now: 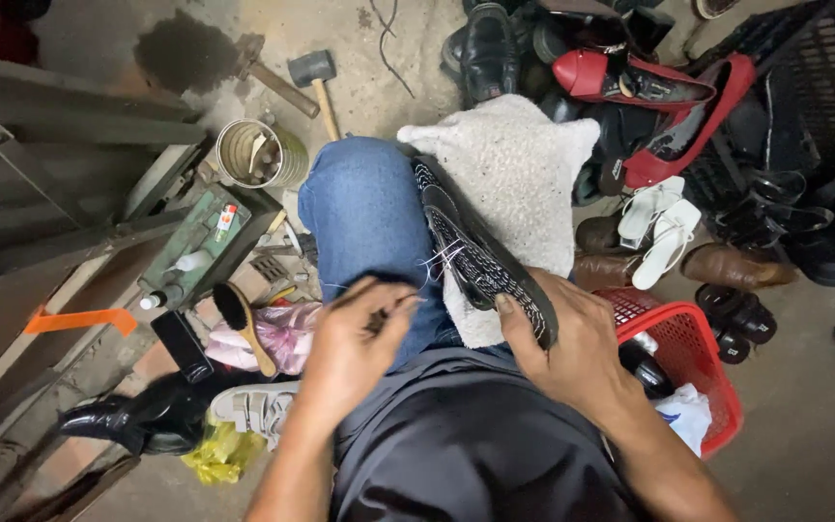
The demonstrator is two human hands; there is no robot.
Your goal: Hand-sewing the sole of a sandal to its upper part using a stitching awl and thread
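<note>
Closest to the camera, on my lap, my two hands work on a dark shoe with white stitching [480, 259]. My right hand [577, 353] is closed around the shoe's near end, thumb pressed on the upper, holding it tilted across a white woolly cloth [519, 174] that covers my right knee. My left hand [355, 348] is pinched shut on something small and thin; I cannot tell exactly what it is, but pale threads [437, 261] run from the shoe's side toward those fingers. My blue-jeaned knee [359, 217] lies just beside the shoe, on the left.

Down by my left side I see a wooden-handled brush [244, 324] lying on pink plastic [287, 333], a grey sandal [258, 406], a yellow bag [219, 454] and a shiny black boot [137, 416]. By my right side stands a red plastic basket [698, 338] with a white bag inside it.

Farther out on the left a green tray [195, 246] carries small bottles, and past it stands a tin can [263, 153] with bits inside. A hammer [316, 82] lies on the concrete floor [369, 58] beyond the can. Farther to the right I see white sandals [659, 227], brown shoes [732, 266], red pumps [630, 82] and black shoes [490, 48], heaped near a black crate [823, 87].
</note>
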